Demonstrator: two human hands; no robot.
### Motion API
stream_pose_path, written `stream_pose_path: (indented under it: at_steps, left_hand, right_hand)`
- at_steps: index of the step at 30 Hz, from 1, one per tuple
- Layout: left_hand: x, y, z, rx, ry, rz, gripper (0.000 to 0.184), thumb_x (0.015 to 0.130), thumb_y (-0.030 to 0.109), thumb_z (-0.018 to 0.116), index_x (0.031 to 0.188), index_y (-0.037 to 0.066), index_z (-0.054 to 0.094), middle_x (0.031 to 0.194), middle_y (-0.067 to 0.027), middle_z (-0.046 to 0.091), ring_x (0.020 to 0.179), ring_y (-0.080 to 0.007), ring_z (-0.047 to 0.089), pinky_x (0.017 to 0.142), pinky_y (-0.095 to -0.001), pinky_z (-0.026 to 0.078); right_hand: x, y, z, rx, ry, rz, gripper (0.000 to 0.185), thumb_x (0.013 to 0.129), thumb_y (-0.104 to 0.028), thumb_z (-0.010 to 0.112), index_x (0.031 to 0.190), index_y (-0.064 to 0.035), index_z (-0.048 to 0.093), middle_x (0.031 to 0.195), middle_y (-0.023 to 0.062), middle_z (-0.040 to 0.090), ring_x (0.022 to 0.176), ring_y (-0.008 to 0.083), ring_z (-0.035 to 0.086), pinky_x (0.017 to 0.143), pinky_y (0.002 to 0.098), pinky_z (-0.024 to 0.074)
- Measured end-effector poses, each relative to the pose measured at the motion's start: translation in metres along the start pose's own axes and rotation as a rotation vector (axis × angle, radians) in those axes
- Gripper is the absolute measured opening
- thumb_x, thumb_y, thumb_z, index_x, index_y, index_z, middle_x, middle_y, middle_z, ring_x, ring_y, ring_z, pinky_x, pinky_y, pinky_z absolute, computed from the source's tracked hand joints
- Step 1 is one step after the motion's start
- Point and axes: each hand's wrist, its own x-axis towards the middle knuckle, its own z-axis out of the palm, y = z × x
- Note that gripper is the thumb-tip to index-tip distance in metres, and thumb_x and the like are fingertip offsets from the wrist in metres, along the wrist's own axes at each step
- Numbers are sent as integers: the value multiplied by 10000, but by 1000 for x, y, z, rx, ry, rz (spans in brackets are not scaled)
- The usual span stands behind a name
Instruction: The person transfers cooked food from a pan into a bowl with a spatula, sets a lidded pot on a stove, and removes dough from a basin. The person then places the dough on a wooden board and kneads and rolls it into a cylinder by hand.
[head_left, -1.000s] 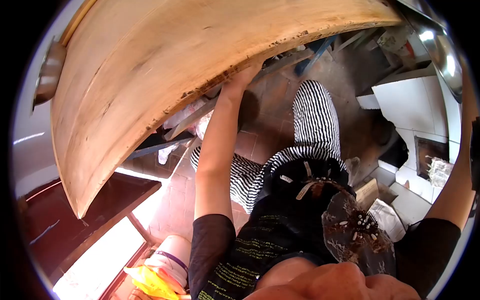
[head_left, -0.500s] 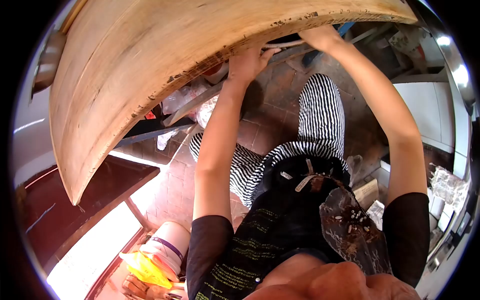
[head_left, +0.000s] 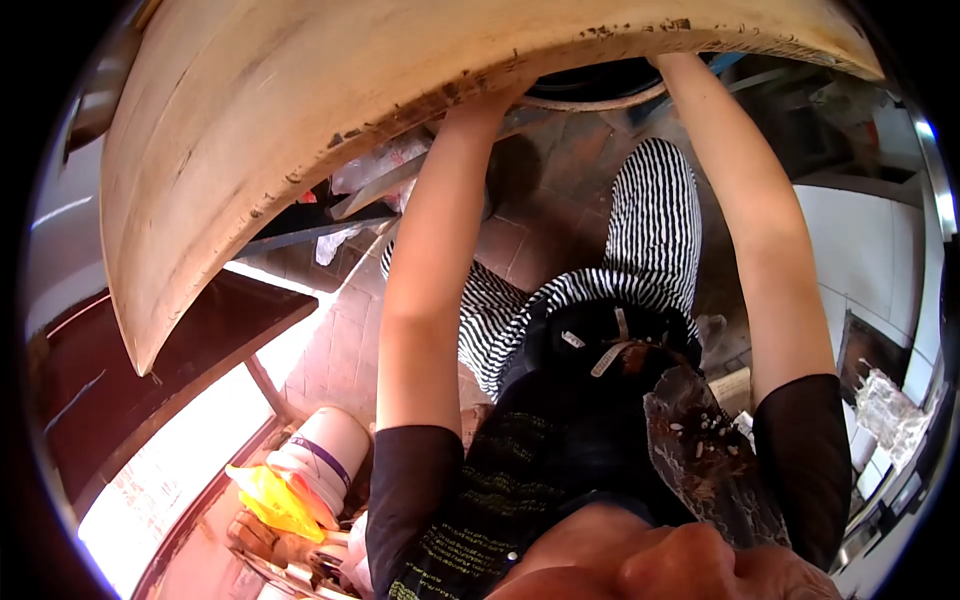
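Observation:
A broad wooden tabletop [head_left: 330,90] with a worn, chipped edge spans the top of the view. Both forearms reach beneath that edge. Of my left hand [head_left: 492,102] only the wrist area shows, beside the left end of a dark, rounded vessel-like thing with a light brown rim [head_left: 600,104]. At the right end of this rim, my right hand [head_left: 678,62] disappears under the wood. The fingers of both hands are hidden, so their grip does not show. What the dark thing is, I cannot make out.
Below the tabletop are a grey bar [head_left: 385,185] and plastic bags [head_left: 375,165]. A dark red table [head_left: 170,370] stands at the left. A white bucket [head_left: 325,445] and yellow bag [head_left: 280,503] sit lower left. White tiled surfaces [head_left: 860,250] lie to the right.
Both hands have gone farther under the wooden edge, and the left fingers seen before are now hidden. More of the dark thing and its curved rim shows between the arms.

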Motion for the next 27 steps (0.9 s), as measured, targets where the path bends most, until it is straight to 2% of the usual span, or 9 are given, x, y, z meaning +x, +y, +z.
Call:
stream_pose_path:
  at_steps: [12,15,16,17,18,22,27]
  left_hand:
    - [9,-18,30,-338,-185,19,859,715,690,636,1355,146,456,1389,-82,449,1310,-296,382,1084,-424,306]
    - [1,-17,34,-136,-80,110,900,714,693,637,1393,141,425,1433,-91,414,1325,-306,369,1096,-440,295]
    - [-3,-17,33,46,6,162,912,716,686,641,1403,133,409,1447,-100,392,1322,-314,370,1098,-455,289]
    - [-5,-14,36,378,10,84,773,806,574,624,1398,122,418,1433,-124,400,1303,-303,393,1062,-467,344]
    - [-5,-19,39,438,102,49,760,808,566,623,1391,121,424,1426,-123,406,1298,-304,398,1059,-465,347]
    - [8,-50,42,392,373,-32,710,815,534,619,1365,119,446,1394,-121,433,1275,-304,419,1046,-460,360]
    - [10,-68,47,382,474,-43,648,824,494,613,1332,117,474,1355,-118,467,1247,-305,445,1029,-454,375]
  right_hand:
    - [-2,27,-8,2,39,24,351,904,-265,533,1161,-34,592,1132,169,631,1052,297,599,864,399,494]
    - [0,37,-19,0,50,43,354,900,-266,538,1165,-36,590,1136,168,629,1056,297,597,866,399,494]
    - [1,37,-23,0,56,40,356,898,-266,539,1166,-37,589,1138,167,628,1057,297,596,866,399,494]
    - [2,38,-27,1,62,32,357,897,-266,541,1167,-37,589,1139,167,627,1059,297,595,867,399,494]
    - [2,37,-32,9,69,20,358,896,-266,542,1168,-38,588,1141,166,627,1060,297,595,867,399,494]
    - [-7,10,-41,28,79,-66,363,891,-266,549,1173,-40,585,1147,165,624,1065,296,592,870,398,494]
    - [-10,-38,-27,36,62,-218,370,884,-266,557,1179,-43,582,1154,163,620,1072,296,589,873,398,494]
